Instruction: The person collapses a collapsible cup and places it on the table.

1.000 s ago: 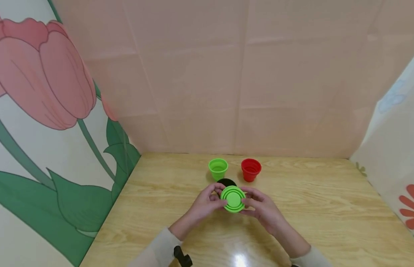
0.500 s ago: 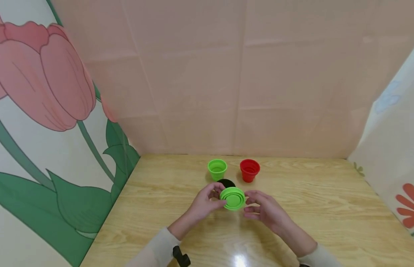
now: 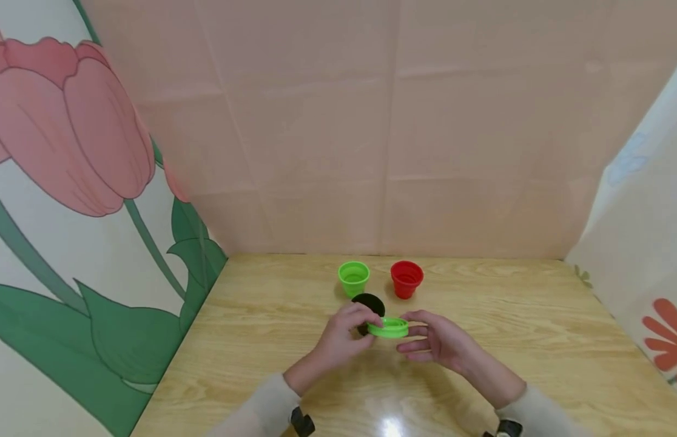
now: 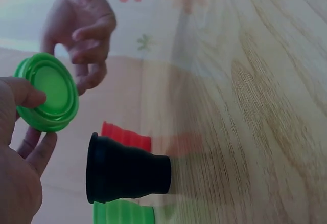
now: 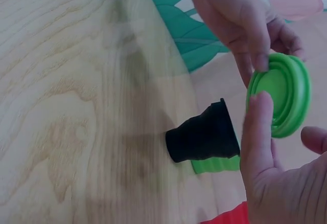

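My left hand [image 3: 341, 334] pinches the edge of a collapsed green silicone cup [image 3: 393, 328], flattened into ringed disc form and held above the table. The left wrist view shows the thumb on its ringed face and fingers behind. My right hand [image 3: 446, 345] is beside the disc's right edge, fingers loosely bent and spread, index fingertip right at the rim. In the right wrist view its thumb stands apart from the disc. Behind the left fingers stands an expanded black cup [image 4: 127, 170], partly hidden in the head view.
An upright green cup [image 3: 353, 279] and a red cup [image 3: 407, 280] stand farther back on the wooden table [image 3: 508, 315]. A pinkish sheet [image 3: 316, 152] hangs behind the table, and a tulip-patterned panel [image 3: 87, 133] borders the left side.
Both hands held the green disc at first; the right fingers have since let go and spread. The left hand has tilted the disc from facing the head camera to nearly edge-on.
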Tool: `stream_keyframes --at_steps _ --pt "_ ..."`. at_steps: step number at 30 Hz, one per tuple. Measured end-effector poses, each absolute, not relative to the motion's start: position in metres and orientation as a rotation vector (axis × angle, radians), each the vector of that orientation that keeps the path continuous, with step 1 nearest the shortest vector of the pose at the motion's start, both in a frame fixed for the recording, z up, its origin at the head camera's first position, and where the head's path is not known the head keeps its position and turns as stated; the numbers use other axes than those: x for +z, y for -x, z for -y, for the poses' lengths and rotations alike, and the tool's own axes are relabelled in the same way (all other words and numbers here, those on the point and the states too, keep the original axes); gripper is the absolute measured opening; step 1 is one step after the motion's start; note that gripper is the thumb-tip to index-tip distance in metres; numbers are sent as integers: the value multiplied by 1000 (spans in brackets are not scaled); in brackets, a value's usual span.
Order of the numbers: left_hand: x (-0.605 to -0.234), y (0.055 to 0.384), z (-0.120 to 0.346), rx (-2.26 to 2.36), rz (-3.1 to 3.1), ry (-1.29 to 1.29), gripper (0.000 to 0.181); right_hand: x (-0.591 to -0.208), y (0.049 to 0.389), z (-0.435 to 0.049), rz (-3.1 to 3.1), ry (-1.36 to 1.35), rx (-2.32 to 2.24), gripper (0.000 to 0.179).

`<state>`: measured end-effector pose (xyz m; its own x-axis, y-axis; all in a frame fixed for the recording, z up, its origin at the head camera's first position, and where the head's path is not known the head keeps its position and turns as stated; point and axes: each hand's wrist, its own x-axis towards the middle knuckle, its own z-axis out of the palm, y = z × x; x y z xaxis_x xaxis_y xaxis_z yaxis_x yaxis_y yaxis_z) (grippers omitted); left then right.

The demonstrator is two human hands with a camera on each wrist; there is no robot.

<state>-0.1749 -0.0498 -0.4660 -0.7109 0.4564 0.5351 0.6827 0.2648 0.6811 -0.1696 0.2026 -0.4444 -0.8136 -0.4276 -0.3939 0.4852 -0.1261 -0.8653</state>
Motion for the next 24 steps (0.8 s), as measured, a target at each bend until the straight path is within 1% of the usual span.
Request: stream_keyframes --at_steps 4,7,14,19,21,24 --pt "-470 182 44 -1080 2133 1224 30 -443 169 -205 -1532 -39 -2032 18" --pt "-472 186 40 -909 2042 1300 29 -445 168 -206 -1541 -28 -2058 18" --pt "-473 187 38 -763 2004 1387 28 -450 167 -204 -1572 -50 -2097 20" --pt "-473 185 37 -885 2071 1344 31 -453 168 -206 -1600 -65 -2136 26" --pt "-472 182 35 -1072 2134 1284 32 -455 167 -209 -1602 -78 -2160 24" --pt "-468 176 29 -1470 2229 1131 32 -458 165 -217 -1577 -78 -2200 20"
